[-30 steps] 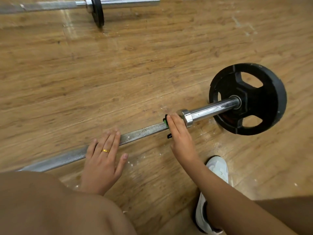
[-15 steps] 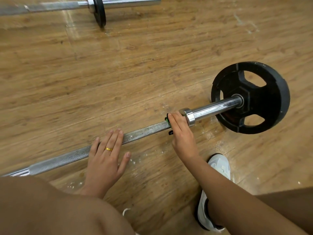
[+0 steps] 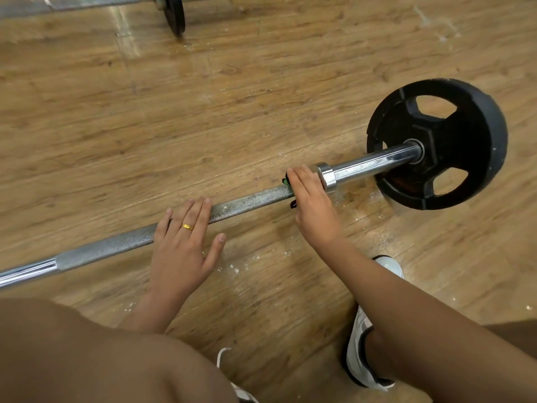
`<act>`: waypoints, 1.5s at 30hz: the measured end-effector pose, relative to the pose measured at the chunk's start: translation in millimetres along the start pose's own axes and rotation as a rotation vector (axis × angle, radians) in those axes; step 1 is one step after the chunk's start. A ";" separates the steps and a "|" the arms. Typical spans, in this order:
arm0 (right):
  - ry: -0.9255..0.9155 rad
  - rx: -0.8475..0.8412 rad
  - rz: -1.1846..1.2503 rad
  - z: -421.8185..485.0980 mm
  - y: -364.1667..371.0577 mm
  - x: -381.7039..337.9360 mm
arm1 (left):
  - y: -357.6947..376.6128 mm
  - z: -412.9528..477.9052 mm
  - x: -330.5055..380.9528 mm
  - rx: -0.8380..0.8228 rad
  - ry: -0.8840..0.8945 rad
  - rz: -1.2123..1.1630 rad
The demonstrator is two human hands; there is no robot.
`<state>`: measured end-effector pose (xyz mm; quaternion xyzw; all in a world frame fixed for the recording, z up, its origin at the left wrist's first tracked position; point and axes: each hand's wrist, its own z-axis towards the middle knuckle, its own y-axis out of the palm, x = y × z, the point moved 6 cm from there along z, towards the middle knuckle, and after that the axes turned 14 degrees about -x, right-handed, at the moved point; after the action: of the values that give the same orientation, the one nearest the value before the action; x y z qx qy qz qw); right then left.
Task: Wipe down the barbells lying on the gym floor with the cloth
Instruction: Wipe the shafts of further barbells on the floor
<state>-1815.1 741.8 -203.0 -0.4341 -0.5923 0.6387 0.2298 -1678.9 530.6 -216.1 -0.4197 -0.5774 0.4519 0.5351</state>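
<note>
Wooden gym floor [image 3: 261,97], our barbell [image 3: 250,203] lying slantwise across it.
Our left hand [image 3: 180,251] rests on its knurled length, fingers straight. Our right hand [image 3: 313,207] presses the cloth [image 3: 286,181] onto it beside the collar [image 3: 325,177], fingers nearly straight, a green edge showing. The plate [image 3: 453,126] stands right; wide boards separate it from a second barbell [image 3: 87,2] at the far edge.

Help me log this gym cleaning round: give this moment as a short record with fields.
left hand: flat, fingers resting on the knurled grey steel barbell shaft
right hand: fingers laid over the shaft beside the shiny steel collar, pressing the green and black cloth; thumb hidden
load: black rubber weight plate on the right end
background: second barbell at the top edge
surface: wooden plank floor, white specks near the hands
</note>
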 end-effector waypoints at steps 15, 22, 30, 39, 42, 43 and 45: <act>0.078 0.014 0.110 9.3 3.3 0.4 | -4.7 29.7 -17.7 -0.012 0.001 -0.021; 0.070 0.027 0.093 52.5 -5.5 -3.3 | -4.4 44.6 -26.3 -0.014 0.010 0.004; -0.059 0.121 0.073 55.0 2.2 -4.8 | -7.3 58.3 -34.6 -0.027 0.001 0.009; -0.262 -0.177 -0.102 86.8 -7.5 6.5 | -10.4 72.3 -40.4 -0.025 -0.002 0.019; -0.357 -0.369 -0.237 92.2 -21.6 11.3 | -10.8 76.8 -42.9 -0.019 -0.003 0.024; -0.373 -0.414 -0.278 95.8 -25.2 11.3 | -10.8 77.7 -42.7 -0.020 0.001 0.019; -0.361 -0.470 -0.332 101.9 -26.2 6.6 | -11.7 80.0 -44.4 -0.022 0.002 0.008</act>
<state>-1908.6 695.4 -187.8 -0.2525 -0.8172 0.5050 0.1158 -1755.3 479.0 -216.9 -0.4283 -0.5800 0.4474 0.5292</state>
